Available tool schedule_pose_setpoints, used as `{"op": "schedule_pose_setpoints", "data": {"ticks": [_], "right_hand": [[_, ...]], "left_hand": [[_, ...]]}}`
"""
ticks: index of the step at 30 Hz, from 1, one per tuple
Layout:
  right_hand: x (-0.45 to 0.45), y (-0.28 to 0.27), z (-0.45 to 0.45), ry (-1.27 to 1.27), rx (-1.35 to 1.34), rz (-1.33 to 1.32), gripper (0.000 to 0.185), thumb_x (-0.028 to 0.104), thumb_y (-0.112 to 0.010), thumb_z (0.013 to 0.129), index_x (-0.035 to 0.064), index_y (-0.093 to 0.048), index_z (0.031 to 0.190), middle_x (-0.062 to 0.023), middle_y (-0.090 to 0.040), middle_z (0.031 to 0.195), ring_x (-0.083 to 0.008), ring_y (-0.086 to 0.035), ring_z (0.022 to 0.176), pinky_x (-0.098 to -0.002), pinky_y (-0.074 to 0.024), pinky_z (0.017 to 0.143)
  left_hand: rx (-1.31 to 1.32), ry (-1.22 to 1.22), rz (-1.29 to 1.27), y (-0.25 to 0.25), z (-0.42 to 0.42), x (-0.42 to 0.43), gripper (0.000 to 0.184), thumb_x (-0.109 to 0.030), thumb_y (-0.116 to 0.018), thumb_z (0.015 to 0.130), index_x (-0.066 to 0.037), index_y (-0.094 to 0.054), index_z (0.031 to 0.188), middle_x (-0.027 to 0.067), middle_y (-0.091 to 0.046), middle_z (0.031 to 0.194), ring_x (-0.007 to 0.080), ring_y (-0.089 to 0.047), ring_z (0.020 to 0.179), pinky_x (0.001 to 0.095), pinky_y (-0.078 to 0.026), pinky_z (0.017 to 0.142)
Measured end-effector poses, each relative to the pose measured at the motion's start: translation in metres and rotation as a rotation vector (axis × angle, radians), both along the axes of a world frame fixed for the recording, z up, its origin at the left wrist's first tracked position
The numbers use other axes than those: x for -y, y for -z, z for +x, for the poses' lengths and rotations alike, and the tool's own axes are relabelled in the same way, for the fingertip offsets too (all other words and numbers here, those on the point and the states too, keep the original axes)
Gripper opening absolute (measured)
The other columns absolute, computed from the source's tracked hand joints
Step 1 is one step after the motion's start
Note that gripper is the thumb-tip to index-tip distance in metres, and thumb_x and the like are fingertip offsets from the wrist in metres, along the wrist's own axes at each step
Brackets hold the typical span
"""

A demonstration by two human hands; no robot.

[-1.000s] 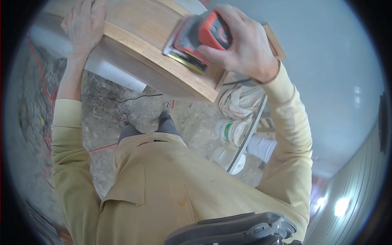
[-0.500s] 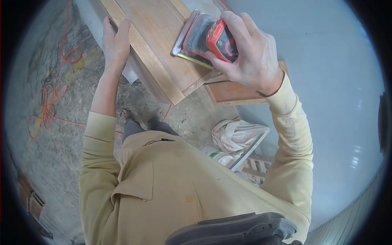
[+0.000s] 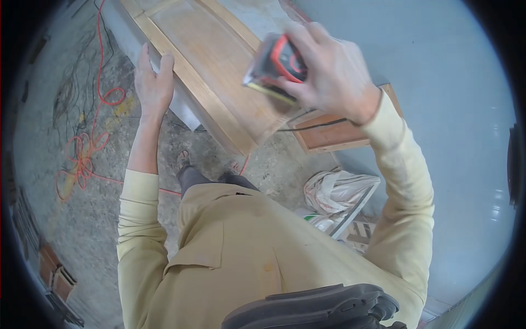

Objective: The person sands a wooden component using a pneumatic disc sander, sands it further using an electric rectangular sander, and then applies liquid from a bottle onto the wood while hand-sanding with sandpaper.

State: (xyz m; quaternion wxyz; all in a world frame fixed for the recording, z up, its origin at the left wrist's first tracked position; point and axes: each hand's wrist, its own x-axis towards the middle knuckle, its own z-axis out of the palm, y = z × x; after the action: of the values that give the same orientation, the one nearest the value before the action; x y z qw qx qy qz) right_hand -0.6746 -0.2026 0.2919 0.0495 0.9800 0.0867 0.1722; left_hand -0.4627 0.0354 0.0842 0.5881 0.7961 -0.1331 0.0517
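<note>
A framed wooden panel point(image 3: 205, 60), pale along its edges, extends away from me at the top. My right hand point(image 3: 339, 71) is closed around a red and black power sander point(image 3: 289, 61), which sits over the panel's right side near its close end. Motion blurs the sander and the hand. Against the panel's left edge lies my left hand point(image 3: 153, 85), thumb and forefinger stretched apart. The thumb touches the edge; the other fingers are partly hidden.
Another wooden panel point(image 3: 331, 132) stands lower at the right, a dark cord crossing it. Below it are a whitish cloth sack point(image 3: 337, 189) and a slatted wooden piece point(image 3: 361, 230). An orange-red hose point(image 3: 82, 159) lies coiled on the floor at left.
The sander has tilted and shifted slightly relative to the panel, in my right hand. My left hand has slid along the panel's edge toward me. The whole view has shifted.
</note>
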Motion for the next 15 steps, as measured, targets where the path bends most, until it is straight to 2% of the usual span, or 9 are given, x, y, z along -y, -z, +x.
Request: {"op": "schedule_pose_setpoints", "data": {"ticks": [2, 4, 5, 6, 7, 8, 9, 11, 15], "right_hand": [[-0.006, -0.014, -0.013, 0.113, -0.041, -0.041, 0.073, 0.032, -0.093, 0.075, 0.0053, -0.062, 0.135, -0.0167, -0.069, 0.106, -0.0412, -0.069, 0.08, -0.0466, -0.0569, 0.068], [-0.006, -0.03, -0.023, 0.226, 0.0, 0.064, 0.067, 0.025, -0.091, 0.076, 0.0017, -0.063, 0.132, -0.0154, -0.071, 0.106, -0.0317, -0.071, 0.077, -0.0382, -0.0577, 0.075], [-0.015, -0.038, -0.026, 0.254, 0.002, 0.07, 0.067, 0.025, -0.091, 0.076, 0.0017, -0.063, 0.132, -0.0154, -0.071, 0.106, -0.0317, -0.071, 0.077, -0.0382, -0.0577, 0.075], [-0.026, -0.047, -0.029, 0.411, -0.064, 0.227, 0.064, 0.026, -0.09, 0.075, 0.0021, -0.063, 0.128, -0.0175, -0.072, 0.102, -0.0359, -0.071, 0.079, -0.0412, -0.058, 0.076], [-0.037, -0.052, -0.032, 0.568, -0.124, 0.383, 0.061, 0.026, -0.089, 0.074, 0.0024, -0.064, 0.125, -0.0197, -0.073, 0.097, -0.0401, -0.071, 0.082, -0.0442, -0.0583, 0.077], [-0.048, -0.051, -0.035, 0.646, -0.115, 0.437, 0.066, 0.021, -0.089, 0.072, -0.001, -0.063, 0.128, -0.0187, -0.072, 0.094, -0.0377, -0.071, 0.083, -0.0438, -0.058, 0.081], [-0.063, -0.053, -0.034, 0.697, -0.109, 0.44, 0.066, 0.021, -0.089, 0.072, -0.001, -0.063, 0.128, -0.0187, -0.072, 0.094, -0.0377, -0.071, 0.083, -0.0438, -0.058, 0.081], [-0.095, -0.058, -0.028, 0.932, -0.189, 0.726, 0.072, 0.022, -0.091, 0.072, -0.0043, -0.062, 0.131, -0.0196, -0.072, 0.098, -0.0369, -0.072, 0.089, -0.0445, -0.0584, 0.086], [-0.14, -0.048, -0.031, 1.078, -0.17, 0.796, 0.075, 0.023, -0.092, 0.072, -0.0062, -0.06, 0.133, -0.0223, -0.072, 0.104, -0.0396, -0.073, 0.093, -0.0447, -0.059, 0.087]], "left_hand": [[0.595, -0.108, 0.394, -0.018, 0.02, -0.012, 0.071, -0.041, -0.07, 0.099, 0.001, -0.054, 0.154, 0.0279, -0.062, 0.151, 0.0425, -0.059, 0.139, 0.0503, -0.042, 0.12], [0.636, 0.066, 0.388, -0.056, 0.039, -0.008, 0.07, -0.043, -0.072, 0.098, -0.001, -0.056, 0.152, 0.0266, -0.062, 0.152, 0.0427, -0.058, 0.14, 0.0519, -0.042, 0.12], [0.662, 0.224, 0.37, -0.07, 0.048, 0.0, 0.069, -0.044, -0.073, 0.098, -0.002, -0.059, 0.15, 0.0253, -0.061, 0.152, 0.043, -0.057, 0.14, 0.0535, -0.041, 0.121], [0.668, 0.26, 0.361, -0.076, 0.058, 0.01, 0.069, -0.044, -0.073, 0.098, -0.002, -0.059, 0.15, 0.0253, -0.061, 0.152, 0.043, -0.057, 0.14, 0.0535, -0.041, 0.121], [0.783, 0.461, 0.394, -0.081, 0.069, 0.022, 0.068, -0.045, -0.074, 0.098, -0.003, -0.06, 0.149, 0.0242, -0.062, 0.151, 0.0433, -0.057, 0.14, 0.0541, -0.041, 0.12], [0.899, 0.663, 0.42, -0.084, 0.079, 0.035, 0.067, -0.047, -0.074, 0.098, -0.004, -0.061, 0.147, 0.0231, -0.063, 0.15, 0.0435, -0.057, 0.139, 0.0547, -0.041, 0.12], [0.908, 0.711, 0.397, -0.086, 0.085, 0.052, 0.067, -0.047, -0.074, 0.098, -0.004, -0.061, 0.147, 0.0231, -0.063, 0.15, 0.0435, -0.057, 0.139, 0.0547, -0.041, 0.12], [1.136, 1.061, 0.423, -0.089, 0.093, 0.087, 0.066, -0.053, -0.071, 0.101, -0.003, -0.065, 0.144, 0.0224, -0.066, 0.147, 0.0445, -0.06, 0.136, 0.0498, -0.045, 0.117], [1.278, 1.287, 0.199, -0.077, 0.115, 0.157, 0.063, -0.058, -0.065, 0.104, -0.004, -0.069, 0.136, 0.0235, -0.072, 0.131, 0.0462, -0.064, 0.123, 0.0502, -0.049, 0.11]]}}
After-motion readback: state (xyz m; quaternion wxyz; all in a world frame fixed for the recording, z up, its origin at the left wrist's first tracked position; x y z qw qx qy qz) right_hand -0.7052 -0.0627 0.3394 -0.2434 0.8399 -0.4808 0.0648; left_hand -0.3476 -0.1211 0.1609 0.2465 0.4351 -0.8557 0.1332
